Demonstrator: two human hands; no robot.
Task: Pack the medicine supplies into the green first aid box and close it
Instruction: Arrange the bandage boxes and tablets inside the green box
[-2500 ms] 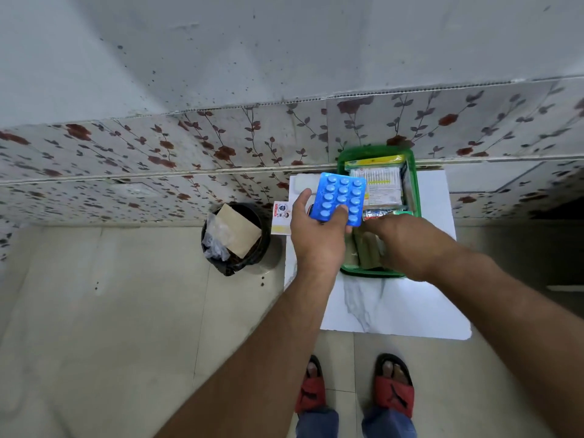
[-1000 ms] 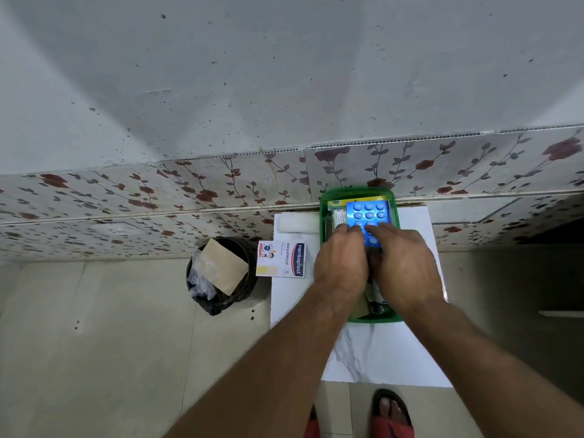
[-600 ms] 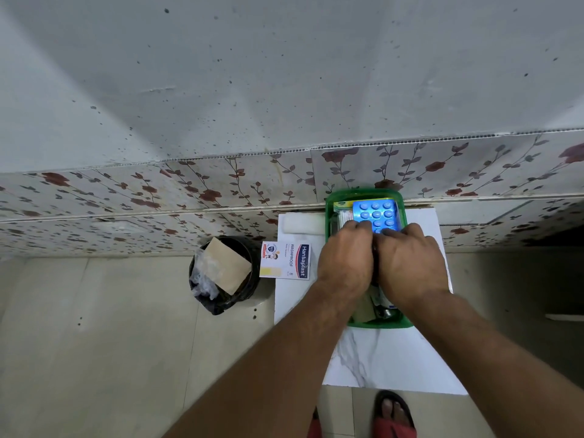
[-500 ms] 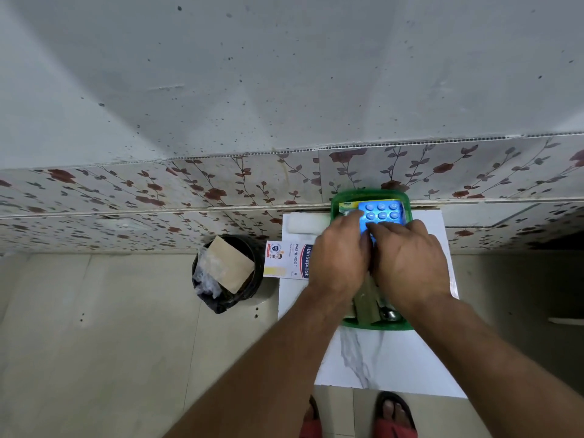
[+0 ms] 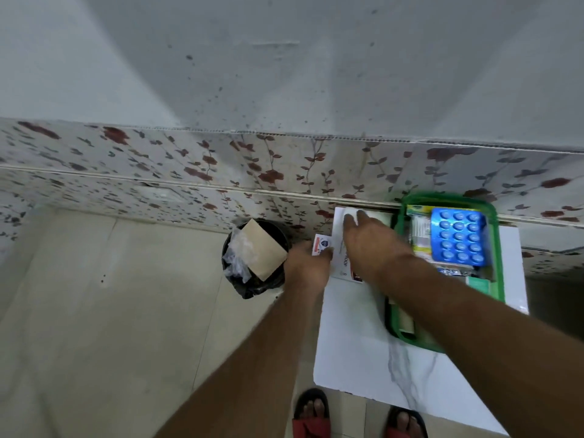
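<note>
- Both my hands are leaving the green box (image 5: 496, 248), where the blue pill strip (image 5: 458, 237) is now lying released.
- My left hand (image 5: 308, 268) is closing on the plaster packet (image 5: 339, 248) on the tabletop (image 5: 363, 352); my right hand (image 5: 371, 245) is reaching over it, fingers spread.

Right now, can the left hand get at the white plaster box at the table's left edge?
Probably yes: the left hand already touches the white plaster box at its left end, and only the right hand lies over it.
</note>
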